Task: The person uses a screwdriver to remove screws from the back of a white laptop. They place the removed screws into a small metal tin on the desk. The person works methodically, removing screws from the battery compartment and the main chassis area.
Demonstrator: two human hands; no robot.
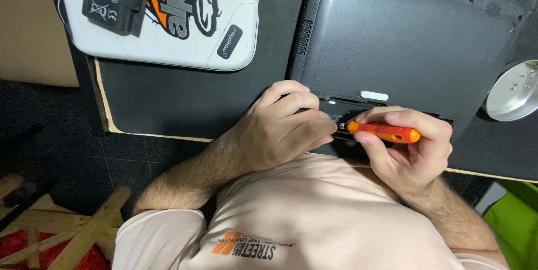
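A screwdriver point(384, 131) is grasped by the right hand point(406, 149); its tip is pinched by left fingers point(314, 127) over the laptop point(403, 46).

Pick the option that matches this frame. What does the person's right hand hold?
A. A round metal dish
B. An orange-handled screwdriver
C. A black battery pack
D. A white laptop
B. The right hand grips an orange-handled screwdriver, its tip pointing into the open bay at the near edge of the upturned dark laptop, beside the fingers of the left hand.
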